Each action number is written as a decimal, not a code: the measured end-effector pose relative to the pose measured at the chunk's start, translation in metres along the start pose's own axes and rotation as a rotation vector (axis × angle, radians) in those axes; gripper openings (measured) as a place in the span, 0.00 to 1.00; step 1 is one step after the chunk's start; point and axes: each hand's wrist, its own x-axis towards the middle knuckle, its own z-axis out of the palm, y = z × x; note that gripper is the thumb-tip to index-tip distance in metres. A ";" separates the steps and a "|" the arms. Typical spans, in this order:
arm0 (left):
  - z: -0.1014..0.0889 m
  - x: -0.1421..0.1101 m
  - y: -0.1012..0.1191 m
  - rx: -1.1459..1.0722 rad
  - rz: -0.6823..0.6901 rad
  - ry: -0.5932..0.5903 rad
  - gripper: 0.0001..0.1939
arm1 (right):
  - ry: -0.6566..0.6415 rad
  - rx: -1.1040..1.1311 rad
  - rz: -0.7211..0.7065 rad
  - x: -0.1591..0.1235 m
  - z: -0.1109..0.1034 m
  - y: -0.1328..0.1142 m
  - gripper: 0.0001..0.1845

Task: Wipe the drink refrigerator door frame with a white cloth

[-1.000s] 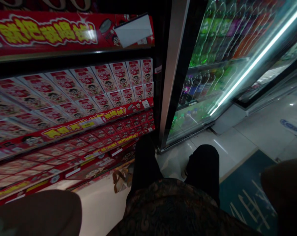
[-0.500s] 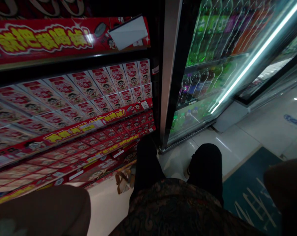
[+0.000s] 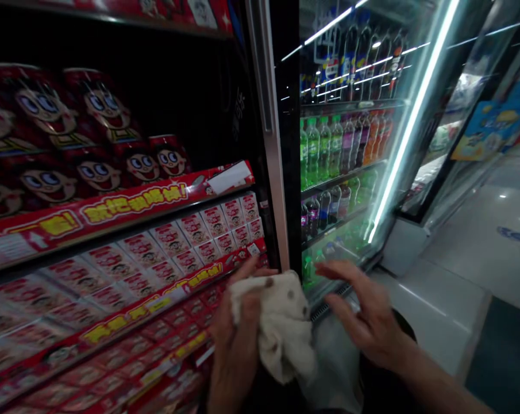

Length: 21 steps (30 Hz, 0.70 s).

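The left hand (image 3: pixel 236 328) grips a white cloth (image 3: pixel 281 328) — bunched for wiping; the right hand (image 3: pixel 363 313), at 3 o'clock, hovers with fingers spread and empty.

Off-white cloth (image 3: pixel 283 328), dark specks. Red cans (image 3: pixel 91 144), cartoon faces, upper left. Red-and-white cartons (image 3: pixel 191 236). Red shelf strip (image 3: pixel 126 210), yellow lettering. Green bottles (image 3: pixel 314 149), centre.

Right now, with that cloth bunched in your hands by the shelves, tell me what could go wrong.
1. The white cloth is held by the left hand alone; the right hand is open beside it, so a loose fold might slip.
2. The hands hover close to the red cartons on the shelf edge; a careless swipe could knock some off.
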 end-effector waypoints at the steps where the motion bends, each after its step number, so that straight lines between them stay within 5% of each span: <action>1: 0.012 0.004 -0.008 -0.068 -0.071 -0.020 0.33 | -0.060 0.065 0.076 -0.004 0.010 0.009 0.27; 4: 0.043 0.010 -0.042 -0.199 -0.199 -0.109 0.35 | -0.189 0.353 0.388 -0.028 0.040 0.041 0.26; 9: 0.050 0.004 -0.086 -0.039 -0.225 -0.244 0.36 | 0.016 0.496 0.647 -0.054 0.041 0.067 0.23; 13: 0.047 0.005 -0.100 0.090 -0.196 -0.318 0.29 | 0.148 0.464 0.684 -0.047 0.022 0.069 0.30; 17: 0.053 0.006 -0.109 0.090 -0.168 -0.308 0.20 | 0.111 0.422 0.547 -0.047 0.014 0.075 0.28; 21: 0.057 0.003 -0.110 0.016 -0.161 -0.274 0.32 | 0.075 0.303 0.457 -0.056 0.018 0.082 0.27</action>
